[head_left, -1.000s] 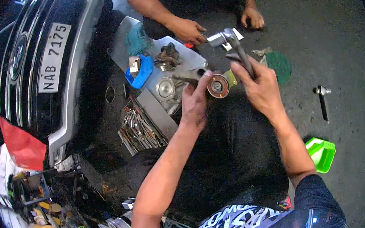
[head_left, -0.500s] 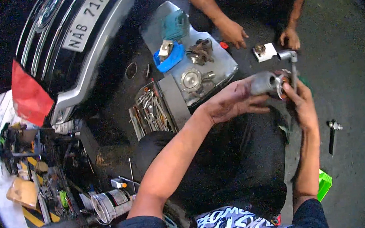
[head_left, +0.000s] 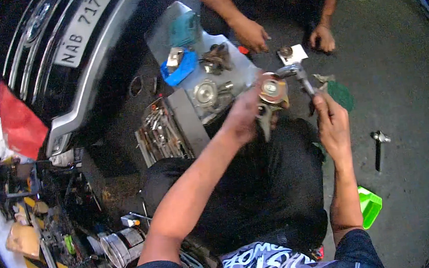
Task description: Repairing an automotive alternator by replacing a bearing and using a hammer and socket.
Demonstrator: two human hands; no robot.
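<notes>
In front of me my left hand is closed around a metal car part with a round, copper-toned face and a grey bracket arm below. That face is turned up toward me. My right hand grips the handle of a ratchet wrench, fingers wrapped round it. A large socket on the wrench's head points left, close to the round face; I cannot tell whether they touch. Motion blurs my left fingers, and some of them are hidden behind the part.
A metal sheet bears greasy parts and a blue bowl. Beside it is a toolbox of wrenches. A co-worker's hands are near a white box. Rightward lie a hammer, green tray and green pad.
The metal part has turned in my left hand, its round face now upward, and moved left. My right hand has come away from the part, the ratchet wrench tilting left with its socket.
</notes>
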